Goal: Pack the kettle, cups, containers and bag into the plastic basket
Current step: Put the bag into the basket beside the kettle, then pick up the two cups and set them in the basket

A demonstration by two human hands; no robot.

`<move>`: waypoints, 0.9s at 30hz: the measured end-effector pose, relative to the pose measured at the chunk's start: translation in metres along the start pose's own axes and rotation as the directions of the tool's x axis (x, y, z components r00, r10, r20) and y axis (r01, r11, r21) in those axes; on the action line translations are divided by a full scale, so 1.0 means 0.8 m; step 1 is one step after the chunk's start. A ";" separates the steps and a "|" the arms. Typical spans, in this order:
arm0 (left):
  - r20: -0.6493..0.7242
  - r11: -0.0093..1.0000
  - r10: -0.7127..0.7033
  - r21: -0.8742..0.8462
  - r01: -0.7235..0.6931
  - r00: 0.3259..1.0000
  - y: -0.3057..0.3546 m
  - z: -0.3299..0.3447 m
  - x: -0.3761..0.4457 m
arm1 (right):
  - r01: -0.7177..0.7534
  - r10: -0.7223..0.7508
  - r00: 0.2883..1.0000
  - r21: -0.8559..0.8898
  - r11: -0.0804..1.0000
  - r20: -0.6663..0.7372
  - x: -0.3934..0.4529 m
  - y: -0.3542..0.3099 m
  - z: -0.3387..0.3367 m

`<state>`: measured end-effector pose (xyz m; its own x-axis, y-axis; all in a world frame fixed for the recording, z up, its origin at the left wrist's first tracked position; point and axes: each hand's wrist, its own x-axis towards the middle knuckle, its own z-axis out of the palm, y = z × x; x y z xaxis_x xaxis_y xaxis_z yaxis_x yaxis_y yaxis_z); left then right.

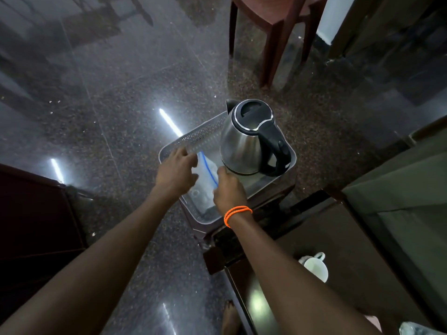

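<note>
A grey perforated plastic basket (193, 135) rests on a dark stool. A steel kettle (242, 141) with a black lid and handle stands upright in the basket's far right part. A clear plastic bag (205, 168) with a blue zip line lies in the basket's near left part. My left hand (176, 169) grips the bag's left side. My right hand (228, 187), an orange band on its wrist, pinches the bag's right edge close to the kettle's base. A white cup (315, 265) stands on the dark table at lower right.
The dark stool (242, 228) under the basket adjoins a dark wooden table (350, 238). A brown chair (278, 32) stands beyond. A dark cabinet (36, 213) sits at left. The polished stone floor (121, 93) surrounds the stool. A clear item (416, 330) shows at the bottom right corner.
</note>
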<state>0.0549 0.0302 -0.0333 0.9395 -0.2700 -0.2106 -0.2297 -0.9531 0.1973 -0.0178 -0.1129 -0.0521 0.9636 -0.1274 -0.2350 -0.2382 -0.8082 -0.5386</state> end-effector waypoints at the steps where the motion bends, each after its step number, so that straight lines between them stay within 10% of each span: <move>1: 0.125 0.999 -0.026 -0.016 0.029 0.992 0.002 0.006 0.000 | 0.015 -0.014 1.000 -0.066 0.998 0.007 0.002 0.002 0.002; 7: 0.274 0.974 -0.030 0.225 -0.034 0.961 0.010 0.032 -0.006 | 0.133 -0.162 0.986 -0.363 0.922 -0.050 0.003 0.014 0.006; 18: 0.277 0.949 -0.072 0.314 -0.019 0.958 0.035 0.023 -0.025 | 0.083 -0.123 0.977 -0.216 0.973 -0.174 -0.025 0.025 -0.024; 22: -0.011 0.996 -0.089 0.017 0.089 0.996 0.070 0.017 -0.063 | 0.068 -0.088 0.922 -0.064 0.996 -0.376 -0.088 0.063 -0.035; 27: -0.413 0.954 0.013 -0.268 -0.135 0.911 0.192 0.041 -0.179 | 0.008 0.020 0.890 0.061 0.998 -0.455 -0.203 0.135 -0.039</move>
<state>-0.1234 -0.0821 -0.0038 0.9576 -0.2017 0.2057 -0.2778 -0.8358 0.4736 -0.1960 -0.1973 -0.0464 0.9081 -0.3917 0.1482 -0.2372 -0.7727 -0.5889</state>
